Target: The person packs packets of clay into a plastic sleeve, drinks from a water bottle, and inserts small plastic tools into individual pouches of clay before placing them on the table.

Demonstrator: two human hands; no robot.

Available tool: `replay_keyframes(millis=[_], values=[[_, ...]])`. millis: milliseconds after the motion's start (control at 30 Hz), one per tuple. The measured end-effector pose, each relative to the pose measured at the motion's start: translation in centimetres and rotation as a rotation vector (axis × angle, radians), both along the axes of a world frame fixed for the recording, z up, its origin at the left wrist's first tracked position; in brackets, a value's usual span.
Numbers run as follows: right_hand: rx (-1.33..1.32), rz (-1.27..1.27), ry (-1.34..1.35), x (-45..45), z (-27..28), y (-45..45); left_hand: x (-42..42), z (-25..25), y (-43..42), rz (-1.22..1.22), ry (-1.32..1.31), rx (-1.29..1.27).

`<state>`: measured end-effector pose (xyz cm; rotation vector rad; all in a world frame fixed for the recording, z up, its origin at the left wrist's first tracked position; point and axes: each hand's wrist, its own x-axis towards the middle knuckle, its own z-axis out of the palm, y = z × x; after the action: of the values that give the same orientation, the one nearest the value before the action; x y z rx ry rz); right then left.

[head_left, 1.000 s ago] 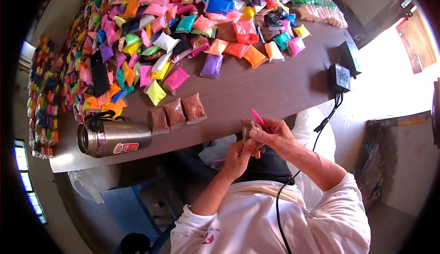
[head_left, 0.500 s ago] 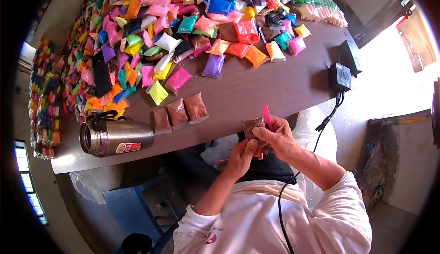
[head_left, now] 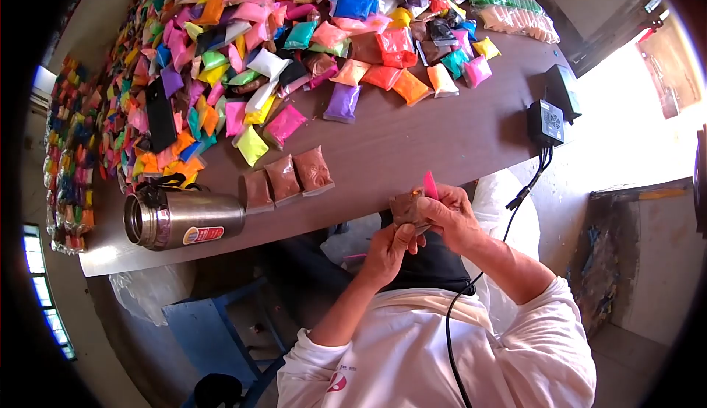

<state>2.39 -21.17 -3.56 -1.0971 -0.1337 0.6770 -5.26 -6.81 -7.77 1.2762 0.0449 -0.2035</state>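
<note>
Just off the table's front edge, a small clear packet of brown material (head_left: pixel 403 208) is pinched between both my hands. My left hand (head_left: pixel 388 250) grips its lower end with thumb and fingers. My right hand (head_left: pixel 451 220) has its thumb on the packet's right side and also holds a flat pink strip (head_left: pixel 430 185) that sticks up past the fingers; its lower part is hidden. On the table to the left, three similar brown packets (head_left: pixel 283 177) lie in a row.
A steel flask (head_left: pixel 213 213) lies on its side at the front left of the table (head_left: pixel 412 139). A large heap of colourful packets (head_left: pixel 243 40) covers the back and left, with a black phone (head_left: pixel 160 113) on it. Black boxes with cables (head_left: pixel 546 122) stand right. A blue chair (head_left: pixel 213 334) is below.
My right thumb has moved up along the brown packet toward its upper right. The pink strip stays in my right hand, and the view has shifted slightly.
</note>
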Motion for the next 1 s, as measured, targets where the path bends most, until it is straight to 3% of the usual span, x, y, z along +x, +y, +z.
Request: replay_keyframes(millis=[167,367,467,567,667,800,867,1000], values=[[0.006,0.005,-0.009,0.4,0.1,-0.3,-0.1,-0.3,-0.1,0.014,-0.024,0.13],[-0.226,-0.012,-0.007,0.3,-0.8,-0.4,-0.2,-0.4,0.1,0.066,0.028,0.136],[-0.203,-0.201,0.112,0.2,-0.6,0.0,0.0,0.9,0.3,0.044,0.036,0.225],[-0.43,-0.527,-0.157,1.3,0.2,-0.9,-0.1,0.3,0.4,0.046,-0.023,0.25],[-0.698,-0.483,-0.39,1.9,0.8,-2.9,-0.1,0.7,0.4,0.075,-0.007,0.274],[-0.607,-0.247,-0.212,0.9,0.7,-2.5,0.0,0.5,-0.3,0.069,-0.021,0.375],[-0.672,-0.165,-0.25,0.2,1.1,-1.5,0.0,-0.2,-0.7,0.077,-0.245,0.625],[-0.723,-0.053,-0.379,-0.4,0.6,-0.8,0.2,-0.3,-0.6,0.084,-0.353,0.713]])
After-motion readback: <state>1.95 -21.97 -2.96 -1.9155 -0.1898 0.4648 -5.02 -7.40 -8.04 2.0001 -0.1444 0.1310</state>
